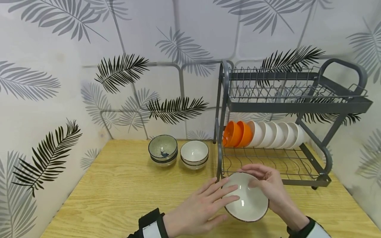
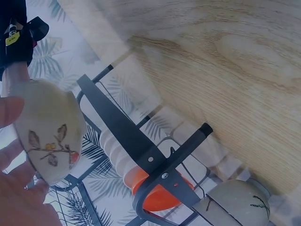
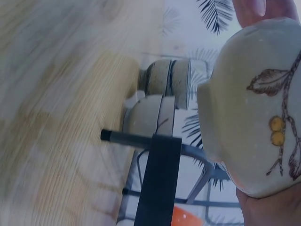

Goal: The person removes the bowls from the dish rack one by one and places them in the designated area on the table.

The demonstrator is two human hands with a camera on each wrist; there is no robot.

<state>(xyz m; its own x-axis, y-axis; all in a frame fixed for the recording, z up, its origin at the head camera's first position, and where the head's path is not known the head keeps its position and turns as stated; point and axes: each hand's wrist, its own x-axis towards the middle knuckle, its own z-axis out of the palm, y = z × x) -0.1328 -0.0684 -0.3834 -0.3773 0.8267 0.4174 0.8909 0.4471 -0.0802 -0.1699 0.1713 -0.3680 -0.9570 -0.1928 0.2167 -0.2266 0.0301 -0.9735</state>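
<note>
A white bowl (image 1: 250, 206) with a dark rim is held up in front of the dish rack, its inside facing the head camera. My right hand (image 1: 272, 188) grips its far right side, thumb over the rim. Fairly straight fingers of my left hand (image 1: 205, 206) lie across the bowl's left edge. Both wrist views show the outside of the bowl (image 3: 244, 108), painted with a branch, leaves and small yellow fruit. In the left wrist view, the left thumb and fingers are beside the bowl (image 2: 51, 127).
The two-tier dark dish rack (image 1: 300, 107) stands at the right, with two orange bowls (image 1: 233, 135) and several white bowls (image 1: 276, 135) on its lower tier. Left of it are stacked greenish bowls (image 1: 163, 148) and stacked white bowls (image 1: 194, 153) on the wooden table (image 1: 119, 191), near the patterned wall.
</note>
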